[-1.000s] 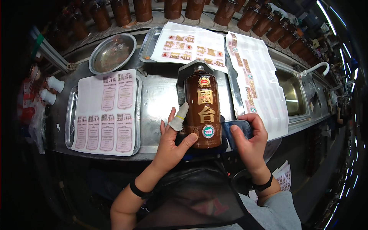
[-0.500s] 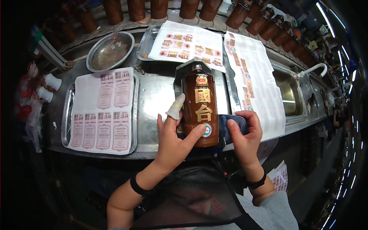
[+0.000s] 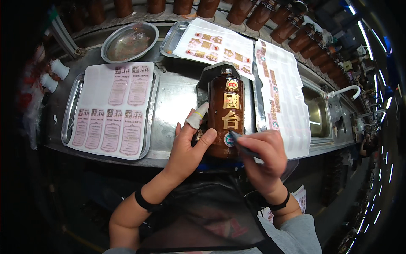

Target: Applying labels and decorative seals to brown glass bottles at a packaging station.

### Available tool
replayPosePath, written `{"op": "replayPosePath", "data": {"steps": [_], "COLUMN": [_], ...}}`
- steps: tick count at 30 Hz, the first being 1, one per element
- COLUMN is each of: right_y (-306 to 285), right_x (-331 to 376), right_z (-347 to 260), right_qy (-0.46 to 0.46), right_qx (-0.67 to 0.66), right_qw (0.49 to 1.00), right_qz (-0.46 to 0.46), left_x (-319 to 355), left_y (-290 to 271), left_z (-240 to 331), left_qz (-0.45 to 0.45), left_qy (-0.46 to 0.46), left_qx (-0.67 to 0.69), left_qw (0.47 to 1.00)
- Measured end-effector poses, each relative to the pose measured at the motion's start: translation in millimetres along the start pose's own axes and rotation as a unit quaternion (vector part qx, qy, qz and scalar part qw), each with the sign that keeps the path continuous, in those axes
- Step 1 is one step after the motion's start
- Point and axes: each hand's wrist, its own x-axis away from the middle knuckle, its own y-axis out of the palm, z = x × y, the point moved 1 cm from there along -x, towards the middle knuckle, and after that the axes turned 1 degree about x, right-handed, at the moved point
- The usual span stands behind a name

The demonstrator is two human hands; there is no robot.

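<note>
A brown bottle [image 3: 215, 110] with gold characters and a dark cap lies on its back in a dark, angular holder [image 3: 206, 75], its neck pointing away from me. My left hand [image 3: 181, 148] grips its left side, thumb against the lower edge. A whitish finger cot [image 3: 193, 121] with a yellow band covers the index finger. Closed around a dark flat piece [image 3: 250, 151], my right hand [image 3: 270, 155] brings its tip to the right edge of a round green-and-white sticker [image 3: 229, 139] low on the bottle. The fingers' undersides are hidden.
A label sheet [image 3: 97, 91] covers a metal tray [image 3: 67, 120] at left. Behind are a metal bowl [image 3: 109, 51] and gold-printed sheet [image 3: 188, 44] on another tray. A long sticker sheet [image 3: 292, 110] lies right, beside a sink [image 3: 319, 112]. Several brown bottles [image 3: 203, 7] line the back.
My right hand has turned over and moved in to the round sticker with the dark piece. My left thumb has shifted off the sticker toward the bottle's left edge.
</note>
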Motion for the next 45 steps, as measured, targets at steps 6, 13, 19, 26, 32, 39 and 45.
{"op": "replayPosePath", "data": {"steps": [6, 13, 19, 26, 32, 39, 45], "right_y": [18.5, 26.0, 26.7, 2.8, -0.2, -17.2, 25.3], "right_x": [2.8, -2.3, -1.2, 0.8, 12.3, 55.3, 53.6], "right_z": [-24.7, -27.8, -31.1, -17.6, 20.6, 22.5, 10.9], "right_qy": [-0.214, -0.245, -0.228, -0.04, 0.429, 0.404, 0.482], "right_qx": [-0.042, 0.055, 0.051, -0.043, -0.289, -0.382, -0.65], "right_qw": [0.97, 0.948, 0.961, 0.997, 0.855, 0.823, 0.478], "right_qz": [-0.111, -0.194, -0.147, -0.059, 0.041, -0.113, -0.343], "left_x": [17.7, 23.8, 26.6, 28.0, 13.1, -10.3, -3.9], "left_y": [-18.7, -21.9, -22.9, -20.8, -15.0, 2.3, -2.4], "left_z": [-5.5, -7.9, -6.7, 10.9, 13.1, 19.6, 51.7], "left_qz": [0.017, 0.019, -0.006, -0.056, -0.092, -0.059, -0.059], "left_qy": [0.015, 0.028, 0.042, 0.113, 0.155, 0.193, 0.149], "left_qx": [-0.039, -0.003, -0.035, -0.218, -0.278, -0.332, -0.25], "left_qw": [0.999, 0.999, 0.999, 0.968, 0.944, 0.921, 0.955]}}
